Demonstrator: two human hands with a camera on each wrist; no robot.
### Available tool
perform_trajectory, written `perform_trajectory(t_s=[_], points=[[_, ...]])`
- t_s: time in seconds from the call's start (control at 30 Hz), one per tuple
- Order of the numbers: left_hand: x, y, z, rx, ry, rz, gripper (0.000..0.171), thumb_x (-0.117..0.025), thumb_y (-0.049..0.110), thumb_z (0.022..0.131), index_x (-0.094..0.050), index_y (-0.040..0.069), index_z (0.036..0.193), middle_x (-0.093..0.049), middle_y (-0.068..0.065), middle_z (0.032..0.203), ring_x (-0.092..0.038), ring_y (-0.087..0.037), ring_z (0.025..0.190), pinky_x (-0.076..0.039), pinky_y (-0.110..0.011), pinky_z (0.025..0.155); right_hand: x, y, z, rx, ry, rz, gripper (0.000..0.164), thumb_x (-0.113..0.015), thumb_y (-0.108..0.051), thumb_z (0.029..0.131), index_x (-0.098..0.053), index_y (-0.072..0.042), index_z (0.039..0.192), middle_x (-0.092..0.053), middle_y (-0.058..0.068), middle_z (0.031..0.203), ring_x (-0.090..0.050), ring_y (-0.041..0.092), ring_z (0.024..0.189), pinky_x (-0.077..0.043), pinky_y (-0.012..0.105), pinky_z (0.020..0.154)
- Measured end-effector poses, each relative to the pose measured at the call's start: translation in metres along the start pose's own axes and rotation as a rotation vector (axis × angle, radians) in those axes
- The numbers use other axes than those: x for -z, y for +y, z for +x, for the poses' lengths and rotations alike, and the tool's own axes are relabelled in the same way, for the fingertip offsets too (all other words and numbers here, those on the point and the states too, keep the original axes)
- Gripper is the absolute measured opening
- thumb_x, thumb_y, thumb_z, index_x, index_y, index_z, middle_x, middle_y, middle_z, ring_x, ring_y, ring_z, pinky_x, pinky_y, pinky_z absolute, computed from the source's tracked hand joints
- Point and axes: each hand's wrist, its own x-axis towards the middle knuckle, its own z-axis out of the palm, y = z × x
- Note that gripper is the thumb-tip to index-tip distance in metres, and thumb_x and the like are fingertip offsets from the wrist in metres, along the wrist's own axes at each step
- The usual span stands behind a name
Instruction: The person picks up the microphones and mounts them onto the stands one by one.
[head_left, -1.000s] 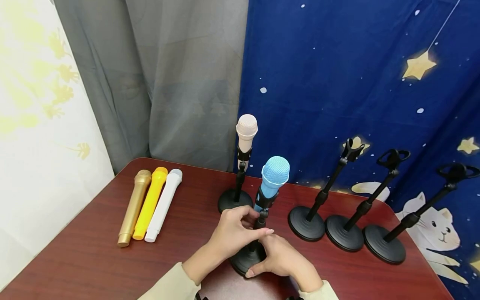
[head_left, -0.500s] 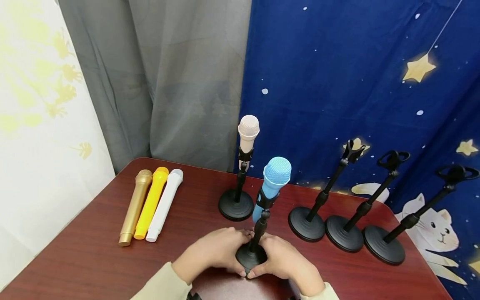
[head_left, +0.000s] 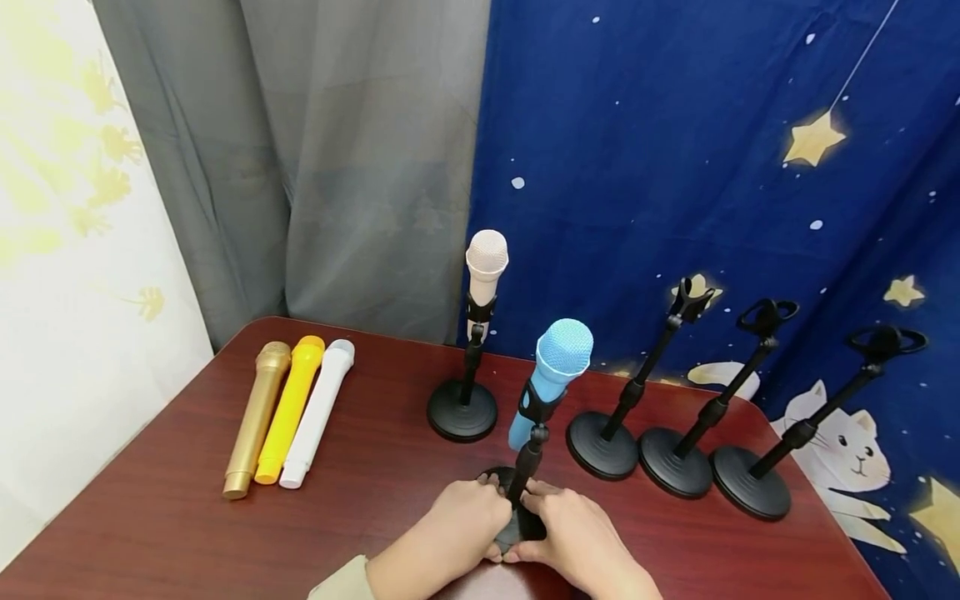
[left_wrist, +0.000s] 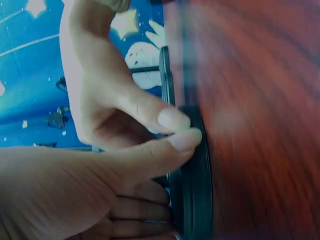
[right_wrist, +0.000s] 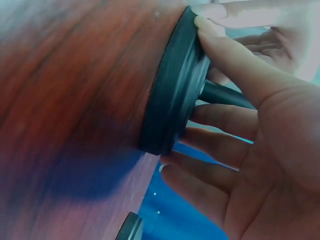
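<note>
A blue microphone (head_left: 564, 350) sits tilted in the clip of a black microphone stand (head_left: 528, 458). Both my hands hold that stand's round base (right_wrist: 172, 95), one from each side. My left hand (head_left: 468, 521) has its thumb at the base's near rim and its fingers over the left side. On the other side, my right hand (head_left: 581, 537) spreads its fingers round the rim, its thumb meeting the left thumb at the front. In the right wrist view the base's underside faces the tabletop. Behind it, a pale pink microphone (head_left: 487, 267) stands in a second stand (head_left: 462, 410).
A gold microphone (head_left: 257, 421), a yellow microphone (head_left: 291, 408) and a white microphone (head_left: 318, 412) lie side by side at left on the red-brown table (head_left: 172, 500). Three stands without microphones, the nearest of them this black stand (head_left: 602, 444), line the right side. Curtains hang behind.
My left hand has come down from the stand's pole to its base, joining my right hand there. The stand with the blue microphone has shifted slightly right; the head view has turned a little.
</note>
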Motion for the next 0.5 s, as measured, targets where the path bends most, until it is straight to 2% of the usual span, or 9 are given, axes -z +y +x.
perform_trajectory(t_s=[0.1, 0.27, 0.5], points=[[-0.001, -0.001, 0.004, 0.004, 0.015, -0.007, 0.039, -0.089, 0.048, 0.067, -0.078, 0.022, 0.095, -0.076, 0.002, 0.105, -0.070, -0.012, 0.095, -0.058, -0.027, 0.067, 0.001, 0.003, 0.004, 0.001, 0.018, 0.014, 0.064, -0.086, -0.044, 0.075, -0.070, -0.016, 0.130, -0.068, 0.004, 0.135, -0.073, 0.024, 0.109, -0.059, 0.044, 0.084], [-0.005, -0.014, 0.027, 0.025, 0.003, -0.056, 0.038, -0.090, 0.044, 0.067, -0.077, 0.019, 0.093, -0.074, 0.000, 0.102, -0.071, -0.016, 0.092, -0.058, -0.029, 0.073, 0.001, 0.017, 0.018, -0.002, 0.088, 0.010, 0.064, -0.087, -0.042, 0.074, -0.071, -0.011, 0.127, -0.067, 0.007, 0.136, -0.073, 0.026, 0.106, -0.059, 0.043, 0.083], [-0.009, -0.032, 0.065, 0.057, -0.082, -0.061, 0.038, -0.086, 0.042, 0.077, -0.077, 0.018, 0.105, -0.073, -0.006, 0.119, -0.072, -0.019, 0.103, -0.059, -0.030, 0.081, 0.005, 0.037, 0.049, -0.086, 0.104, 0.020, 0.063, -0.088, -0.040, 0.073, -0.073, -0.007, 0.123, -0.069, 0.013, 0.132, -0.071, 0.037, 0.109, -0.057, 0.049, 0.088]])
